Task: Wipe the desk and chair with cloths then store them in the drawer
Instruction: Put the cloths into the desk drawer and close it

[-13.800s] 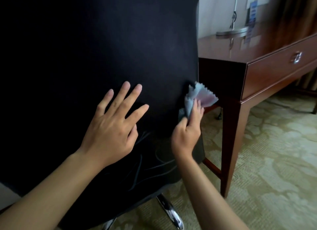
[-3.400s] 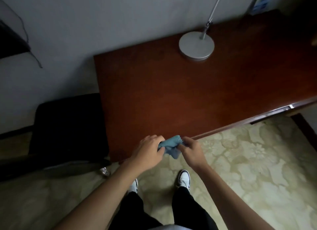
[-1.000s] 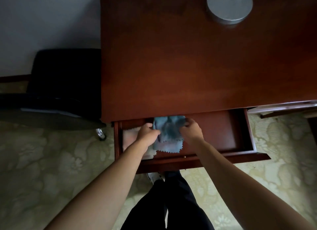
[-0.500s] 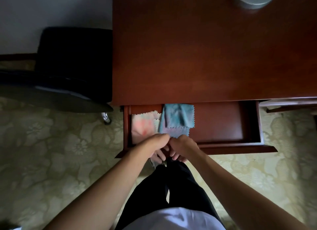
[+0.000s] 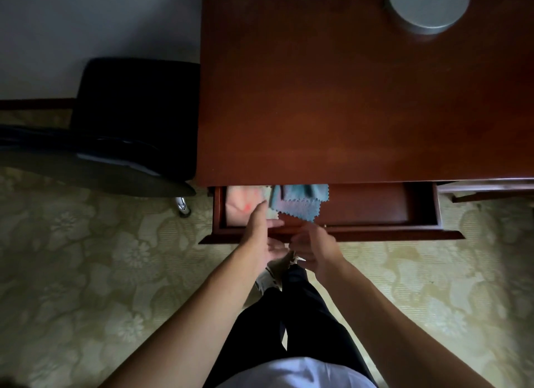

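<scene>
Below the desk at frame centre, the drawer is best pushed squarely by both loose-fingered, empty hands, left hand and right hand, with the cloths kept flat.

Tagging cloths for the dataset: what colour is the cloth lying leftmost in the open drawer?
Pale pink cloth with a redder patch, seen in the head view.
</scene>
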A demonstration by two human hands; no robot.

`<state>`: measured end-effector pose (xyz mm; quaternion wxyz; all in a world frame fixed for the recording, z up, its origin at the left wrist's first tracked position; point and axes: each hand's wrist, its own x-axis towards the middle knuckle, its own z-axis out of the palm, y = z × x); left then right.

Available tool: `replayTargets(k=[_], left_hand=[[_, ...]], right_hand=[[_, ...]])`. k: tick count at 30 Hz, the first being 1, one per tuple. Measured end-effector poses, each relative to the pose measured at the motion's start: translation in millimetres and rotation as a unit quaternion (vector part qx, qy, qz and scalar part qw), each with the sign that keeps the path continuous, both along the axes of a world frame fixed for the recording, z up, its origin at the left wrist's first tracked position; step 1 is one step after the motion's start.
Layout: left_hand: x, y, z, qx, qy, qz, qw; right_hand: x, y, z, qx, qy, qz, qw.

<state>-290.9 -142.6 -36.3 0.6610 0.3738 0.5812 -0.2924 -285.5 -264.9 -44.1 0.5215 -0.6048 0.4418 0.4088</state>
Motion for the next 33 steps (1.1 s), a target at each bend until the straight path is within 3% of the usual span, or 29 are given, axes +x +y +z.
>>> replayTargets(k=[3,7,11,14,20,26,30,33], left_hand=[[-20,5,-6,-0.028,-0.032,0.212,0.976],[-33,7,-12,-0.039,-0.061,0.401,0.913],[-22,8,-14,-0.109,-0.110,0.449,0.880],[-15,9,-12,-0.132,-0.133,0.443,0.877],[20,10,-9,-0.101,-0.151,0.424,0.887],[71,12,-8,-0.062,-0.172,0.368,0.912],[91,7,-10,-0.018,-0.125,0.339,0.932],[95,3,-8,0.048,-0.045,0.259,0.964]], right_hand=[[4,-17,-2,0.032,-0.013,-0.192,0.981],[24,-50,-1,0.070,-0.024,-0.404,0.912],[47,-68,10,0.206,-0.019,-0.544,0.813],[53,-67,13,0.231,-0.025,-0.562,0.794],[98,-60,16,0.192,-0.036,-0.428,0.883],[153,-43,12,0.148,-0.016,-0.346,0.926],[164,-34,-1,0.085,0.014,-0.322,0.943],[151,-35,-13,0.074,-0.046,-0.243,0.966]])
